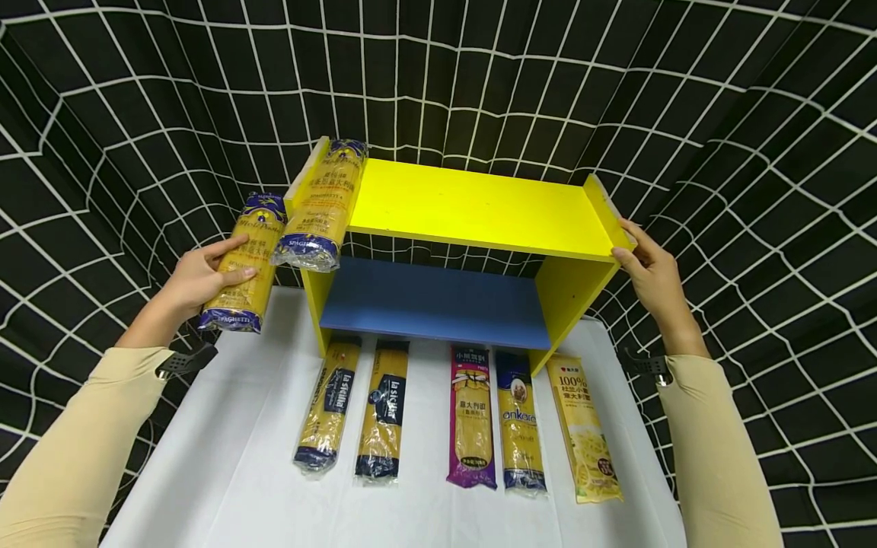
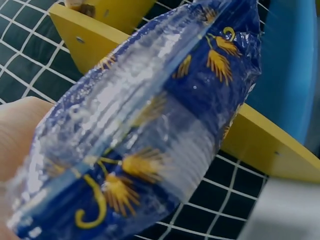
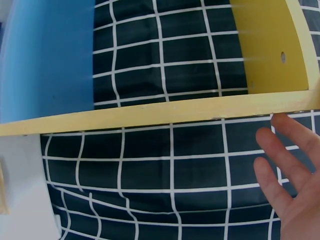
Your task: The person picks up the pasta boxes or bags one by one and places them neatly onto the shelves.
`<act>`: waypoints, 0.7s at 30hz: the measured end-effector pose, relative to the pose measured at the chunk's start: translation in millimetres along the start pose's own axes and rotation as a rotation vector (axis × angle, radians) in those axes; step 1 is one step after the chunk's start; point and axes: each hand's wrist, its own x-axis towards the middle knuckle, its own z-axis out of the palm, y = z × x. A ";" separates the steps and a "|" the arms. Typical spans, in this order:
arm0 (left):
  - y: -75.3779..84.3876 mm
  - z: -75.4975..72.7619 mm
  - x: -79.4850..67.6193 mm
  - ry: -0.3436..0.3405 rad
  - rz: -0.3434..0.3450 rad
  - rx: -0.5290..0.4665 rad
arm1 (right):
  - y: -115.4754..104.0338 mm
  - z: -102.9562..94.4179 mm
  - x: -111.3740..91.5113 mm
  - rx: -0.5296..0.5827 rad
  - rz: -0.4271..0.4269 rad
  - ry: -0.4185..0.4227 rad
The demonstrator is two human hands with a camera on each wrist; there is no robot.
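My left hand (image 1: 199,278) holds a spaghetti pack (image 1: 253,255) with blue ends, thumb and forefinger spread across its front. The pack is raised, tilted, left of the yellow and blue shelf (image 1: 473,205). In the left wrist view, the blue wheat-printed end of the spaghetti pack (image 2: 200,95) fills the middle and hides most of the hand. A second, matching spaghetti pack (image 1: 325,202) lies at the left end of the top board, its lower end past the front edge. My right hand (image 1: 654,274) grips the shelf's upper right corner; its other fingers (image 3: 280,150) spread along the outer side.
On the white table (image 1: 226,426) lie two la sicilia pasta packs (image 1: 329,411), a purple-edged pasta pack (image 1: 473,418), a blue ankara pack (image 1: 521,426) and a yellow noodle pack (image 1: 585,430). The lower board (image 1: 438,301) is blue. Black grid cloth (image 1: 479,84) surrounds everything.
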 end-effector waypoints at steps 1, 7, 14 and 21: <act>3.4 -1.1 0.6 0.001 -0.002 -0.001 | 1.9 0.0 0.5 -0.003 0.000 0.002; 24.3 -5.9 2.3 0.015 0.009 -0.014 | 10.2 0.5 2.7 -0.015 0.000 0.006; 52.3 -13.0 4.9 0.019 0.010 -0.022 | 12.7 0.6 3.9 -0.006 -0.007 0.009; 79.5 -22.1 6.5 0.027 -0.015 -0.044 | 7.1 0.4 2.7 -0.005 0.002 0.004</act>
